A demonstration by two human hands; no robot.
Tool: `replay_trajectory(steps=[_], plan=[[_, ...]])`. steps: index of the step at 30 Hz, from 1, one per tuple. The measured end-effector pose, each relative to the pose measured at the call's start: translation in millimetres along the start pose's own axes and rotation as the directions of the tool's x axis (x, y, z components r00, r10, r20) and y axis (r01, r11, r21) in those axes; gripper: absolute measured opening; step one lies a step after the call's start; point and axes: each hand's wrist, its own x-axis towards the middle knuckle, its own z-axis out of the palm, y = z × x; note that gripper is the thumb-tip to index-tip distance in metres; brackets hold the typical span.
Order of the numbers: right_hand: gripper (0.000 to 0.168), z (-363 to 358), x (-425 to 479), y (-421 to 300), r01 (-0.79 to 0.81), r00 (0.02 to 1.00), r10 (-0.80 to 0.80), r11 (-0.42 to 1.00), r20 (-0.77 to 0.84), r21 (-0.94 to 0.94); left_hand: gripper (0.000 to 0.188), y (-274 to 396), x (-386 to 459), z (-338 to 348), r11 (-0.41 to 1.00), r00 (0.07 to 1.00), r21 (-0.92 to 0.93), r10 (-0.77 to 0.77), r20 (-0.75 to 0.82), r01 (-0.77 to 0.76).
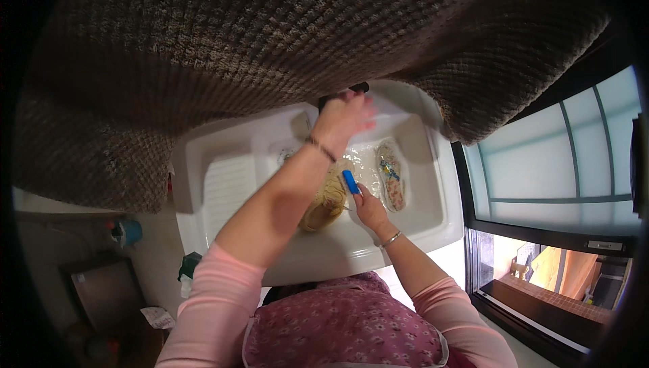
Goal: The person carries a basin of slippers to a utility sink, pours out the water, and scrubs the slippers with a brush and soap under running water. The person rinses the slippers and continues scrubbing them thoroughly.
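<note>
My right hand (371,212) grips a small blue brush (350,182) over the white laundry sink (448,180). Beside the brush lies a wet, yellowish lace-up shoe (322,211), its laces loose; my left forearm hides part of it. My left hand (346,114) is stretched out to the back of the sink, blurred, with its fingers apart and nothing seen in them. It is right at a black tap (360,87), mostly covered; whether they touch I cannot tell. To the right, a patterned insole or shoe sole (391,178) lies flat on the wet basin floor.
A ribbed washboard (228,190) forms the sink's left side. A thick grey-brown textile (284,28) hangs low over the back edge. At right stands a dark-framed frosted window (552,160). A blue container (129,232) and a dark box-like thing (106,292) are at left.
</note>
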Motion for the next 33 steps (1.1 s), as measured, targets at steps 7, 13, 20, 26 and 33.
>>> replay_trajectory(steps=[7,13,20,26,33], plan=[[0.034,-7.4,-4.8,12.9,0.026,0.999,-0.024,0.996,-0.030,0.087,0.026,34.5,16.0,17.1,0.956,0.978,-0.207,-0.202,0.045,0.207],[0.035,-4.3,11.5,2.1,0.120,0.982,-0.072,0.951,-0.172,0.284,0.026,40.3,13.6,12.3,0.933,0.982,-0.306,-0.171,0.086,0.189],[0.037,-28.6,36.1,-46.9,0.047,0.997,-0.017,0.921,-0.080,0.386,0.025,43.6,16.3,15.9,0.925,0.976,-0.318,-0.215,0.018,0.210],[0.038,-13.7,36.2,-48.1,0.010,1.000,-0.016,0.915,0.013,0.404,0.024,41.8,14.0,26.5,0.916,0.982,-0.376,-0.175,-0.068,0.137],[0.038,-6.6,38.8,-49.8,0.049,0.997,-0.069,0.898,0.029,0.437,0.024,39.8,15.7,27.3,0.930,0.989,-0.348,-0.140,-0.042,0.117]])
